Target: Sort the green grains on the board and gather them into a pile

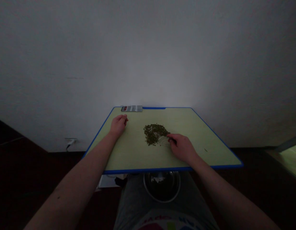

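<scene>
Heap of dried green flakes (154, 133) mid-board on a pale cutting board (138, 156), open room toward the right edge. Right hand (181, 147) curled, fingertips (170, 135) at the heap's right side, any pinch hard to make out in dim light. Left hand (118, 125) loosely curled near the left edge, well apart.

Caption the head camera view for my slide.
Right hand beside a heap of dried herb on a blue-edged cutting board.

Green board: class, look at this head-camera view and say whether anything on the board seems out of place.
One dark speck lies alone on the right side of the pale green board. It looks stray because it sits well apart from the heap of small dark green bits beside the right hand.
</scene>
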{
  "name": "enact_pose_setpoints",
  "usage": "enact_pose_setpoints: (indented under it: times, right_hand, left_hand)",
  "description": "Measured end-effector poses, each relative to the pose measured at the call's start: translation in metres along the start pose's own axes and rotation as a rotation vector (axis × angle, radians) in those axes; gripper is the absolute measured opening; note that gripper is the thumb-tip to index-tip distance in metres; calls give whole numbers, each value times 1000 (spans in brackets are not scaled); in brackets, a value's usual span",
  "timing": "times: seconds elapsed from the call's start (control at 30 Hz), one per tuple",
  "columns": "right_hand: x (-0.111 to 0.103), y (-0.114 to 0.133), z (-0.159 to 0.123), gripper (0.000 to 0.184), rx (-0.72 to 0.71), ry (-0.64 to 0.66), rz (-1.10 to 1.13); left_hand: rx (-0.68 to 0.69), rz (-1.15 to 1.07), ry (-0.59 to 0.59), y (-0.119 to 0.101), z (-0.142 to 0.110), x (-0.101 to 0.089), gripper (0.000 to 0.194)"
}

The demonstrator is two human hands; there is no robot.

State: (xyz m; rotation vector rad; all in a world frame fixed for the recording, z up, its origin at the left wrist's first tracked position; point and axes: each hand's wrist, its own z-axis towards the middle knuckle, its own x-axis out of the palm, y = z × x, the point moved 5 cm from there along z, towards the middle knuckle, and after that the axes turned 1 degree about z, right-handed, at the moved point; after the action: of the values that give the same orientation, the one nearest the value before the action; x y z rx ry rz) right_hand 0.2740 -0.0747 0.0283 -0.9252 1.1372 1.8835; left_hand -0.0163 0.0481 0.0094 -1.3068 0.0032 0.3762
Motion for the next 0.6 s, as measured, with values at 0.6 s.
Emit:
enact_pose_setpoints:
  times: [0.6]
  right_hand:
    - [0, 3, -2, 32, -6, 10, 19]
  left_hand:
    - [13, 34, -3, 3, 2, 0, 35]
